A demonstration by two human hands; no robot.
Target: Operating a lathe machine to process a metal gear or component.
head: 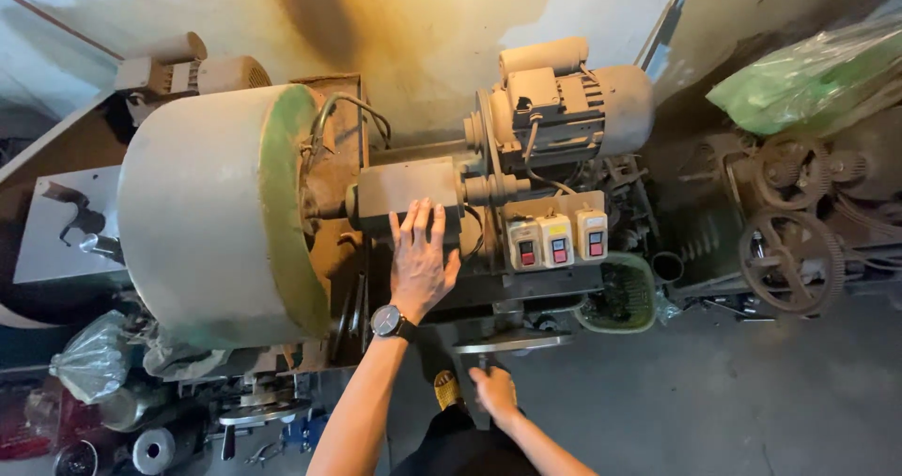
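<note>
The right hand (495, 393), low in the frame, hides whatever it grips. The green plastic bag (816, 77) is cut off at the upper right edge. The red crate (28, 429) is cut off at the lower left corner.

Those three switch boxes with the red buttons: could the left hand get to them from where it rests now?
Probably yes. The left hand lies flat on the machine housing, and the switch boxes sit just beside it on the same machine front, facing outward. Nothing stands between them; the right hand is lower down, out of the way.

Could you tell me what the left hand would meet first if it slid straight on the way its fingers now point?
Probably the grey box-shaped housing: the left hand lies flat against the machine, fingertips already at its lower edge. Beyond it are the shaft and stained wall; depth is hard to judge.
</note>
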